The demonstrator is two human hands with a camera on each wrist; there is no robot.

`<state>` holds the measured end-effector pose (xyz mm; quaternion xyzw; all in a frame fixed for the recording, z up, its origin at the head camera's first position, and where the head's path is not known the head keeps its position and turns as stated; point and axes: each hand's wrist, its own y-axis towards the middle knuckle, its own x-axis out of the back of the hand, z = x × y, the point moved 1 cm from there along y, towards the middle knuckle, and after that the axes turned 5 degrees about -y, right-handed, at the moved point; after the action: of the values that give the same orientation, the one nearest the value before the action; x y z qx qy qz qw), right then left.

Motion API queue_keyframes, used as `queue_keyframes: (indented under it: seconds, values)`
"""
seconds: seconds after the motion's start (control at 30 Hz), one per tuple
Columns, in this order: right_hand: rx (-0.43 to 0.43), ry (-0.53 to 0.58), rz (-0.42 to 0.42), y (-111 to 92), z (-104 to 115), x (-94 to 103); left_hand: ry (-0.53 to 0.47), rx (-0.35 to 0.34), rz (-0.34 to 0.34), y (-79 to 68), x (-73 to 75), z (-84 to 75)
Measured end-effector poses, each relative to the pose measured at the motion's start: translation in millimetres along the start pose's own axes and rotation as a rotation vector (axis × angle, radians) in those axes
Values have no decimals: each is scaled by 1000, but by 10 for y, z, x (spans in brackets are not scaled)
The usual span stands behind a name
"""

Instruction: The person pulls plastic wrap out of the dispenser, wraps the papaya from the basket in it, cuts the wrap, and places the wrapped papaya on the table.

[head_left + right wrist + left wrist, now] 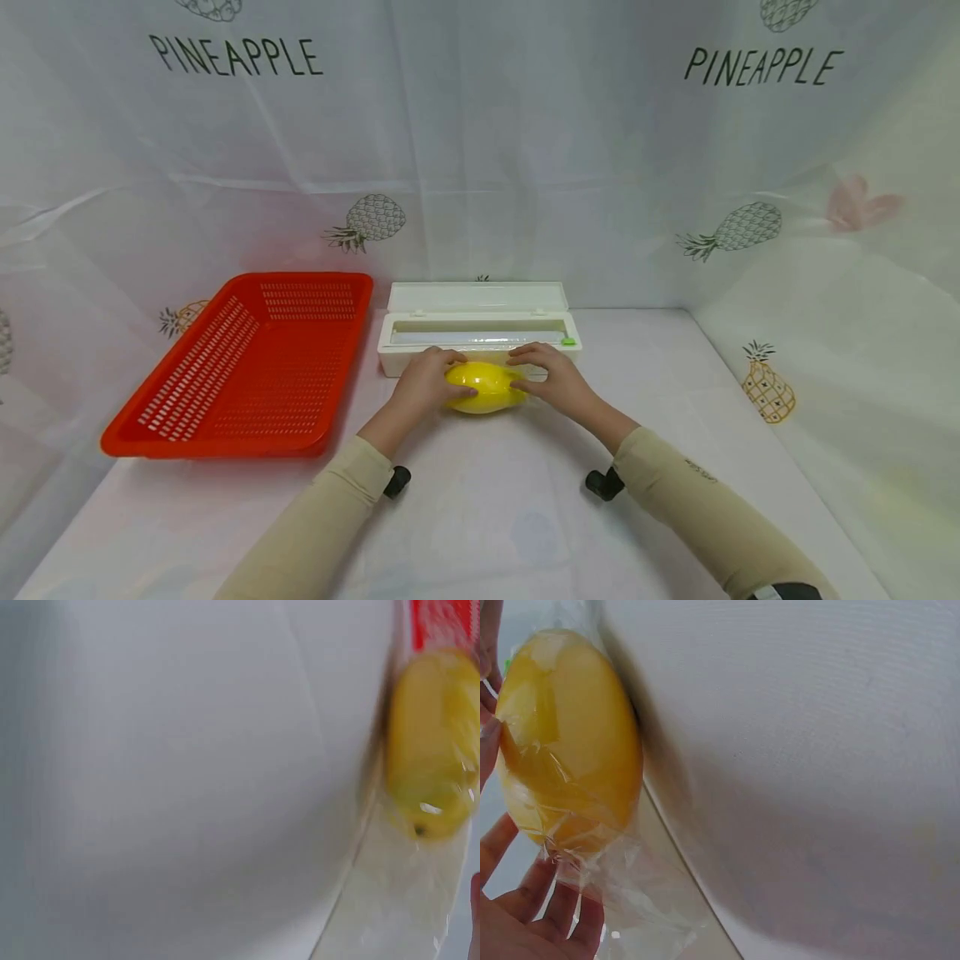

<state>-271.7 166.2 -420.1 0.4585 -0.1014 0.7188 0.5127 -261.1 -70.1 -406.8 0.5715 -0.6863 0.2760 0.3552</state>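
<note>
A yellow oval fruit, wrapped in crinkled clear film, sits in front of a white cling film dispenser. My left hand grips its left end, thumb across the near side. At the right end my right hand curls thumb and fingers round it. In the left wrist view the left hand has its fingers at one end of the fruit, where loose film bunches. The right wrist view is blurred; it shows the fruit with a small dark spot at its end.
A red slotted plastic basket stands on the left of the white-covered table. The dispenser's lid is raised, and a green slider sits at its right. A pineapple-print curtain hangs behind.
</note>
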Motion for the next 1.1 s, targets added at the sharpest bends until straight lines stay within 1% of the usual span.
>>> queue_keyframes:
  seconds: [0.1, 0.23, 0.37, 0.5, 0.57, 0.67, 0.77, 0.87, 0.93, 1.1]
  values:
    - [-82, 40, -88, -28, -86, 127, -15, 14, 15, 1, 3, -28]
    - [-228, 87, -187, -75, -226, 275, -16, 21, 23, 9, -3, -45]
    - [-295, 112, -276, -119, -381, 362, -26, 29, 34, 36, -9, -51]
    - [-359, 135, -323, -133, -541, 372, -37, 33, 34, 102, 26, -101]
    - [-405, 157, -324, -122, -615, 348, -47, 12, 36, 147, 56, -157]
    - [-466, 201, -296, -89, -690, 299, -55, -43, 49, 231, 88, -266]
    - [-496, 244, -260, -49, -712, 255, -47, -84, 80, 314, 106, -397]
    - [-518, 270, -234, -11, -709, 220, -21, -117, 129, 405, 112, -547]
    - [-525, 267, -227, 10, -720, 201, 9, -148, 168, 473, 118, -653]
    - [-504, 242, -214, 22, -793, 168, 85, -243, 253, 673, 114, -873]
